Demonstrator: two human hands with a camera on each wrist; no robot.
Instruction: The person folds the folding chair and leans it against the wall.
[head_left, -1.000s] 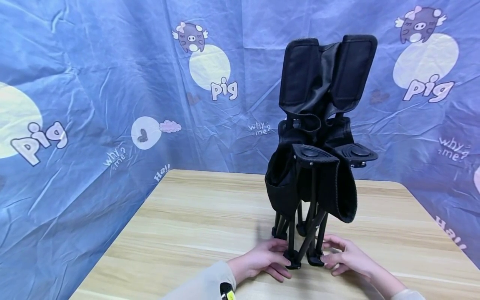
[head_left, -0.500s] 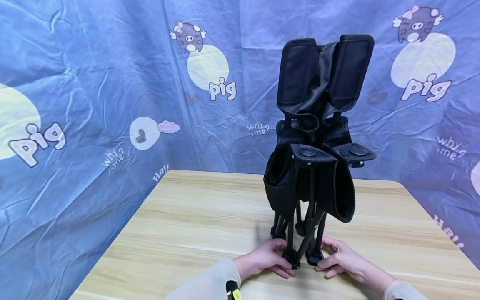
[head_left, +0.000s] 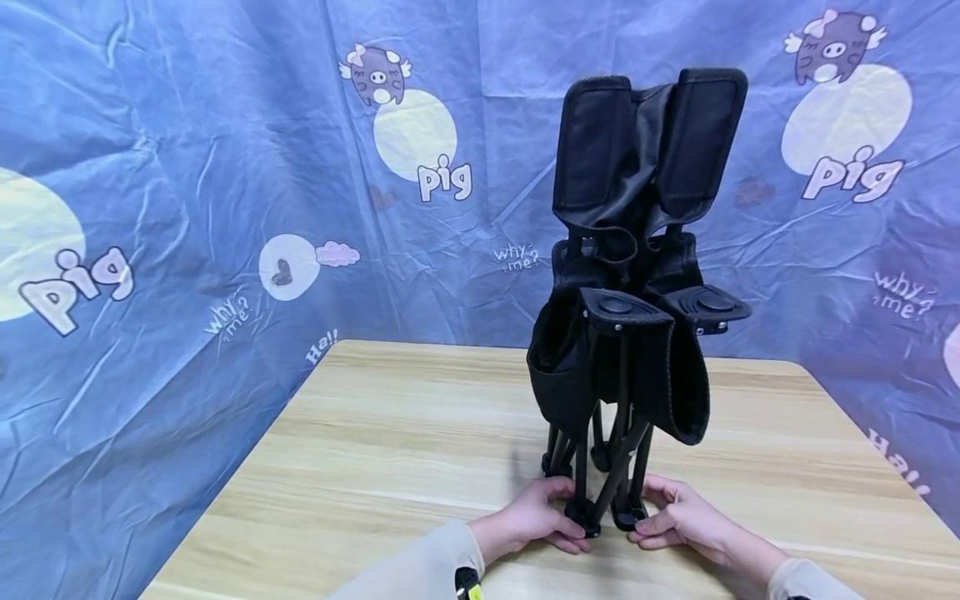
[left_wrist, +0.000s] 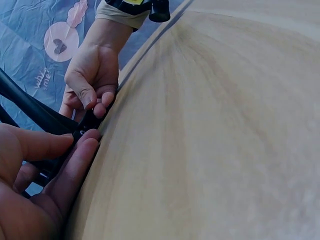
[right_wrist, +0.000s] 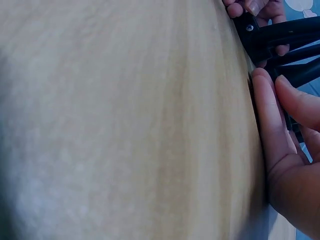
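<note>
A black folding camp chair (head_left: 615, 375), bunched into its narrow folded form, stands upright on the wooden table. Its fabric back rises above two armrests with round cup holders. At the foot of its front left leg, my left hand (head_left: 528, 517) pinches the black plastic foot (head_left: 581, 521) between thumb and fingers. On the other side my right hand (head_left: 690, 525) holds the neighbouring foot (head_left: 628, 518) the same way. Close up in the left wrist view is my left hand (left_wrist: 30, 170); in the right wrist view my right hand (right_wrist: 295, 165) has its fingers low against the tabletop.
The wood-grain table (head_left: 360, 450) spreads out on both sides of the chair. A blue printed curtain (head_left: 225, 167) with pig drawings hangs behind and to the sides. The chair's rear feet (head_left: 558, 464) rest farther back.
Both hands have moved slightly inward and closed more snugly about the chair's front feet. The chair still stands upright; its small shift in the picture matches the view's own movement.
</note>
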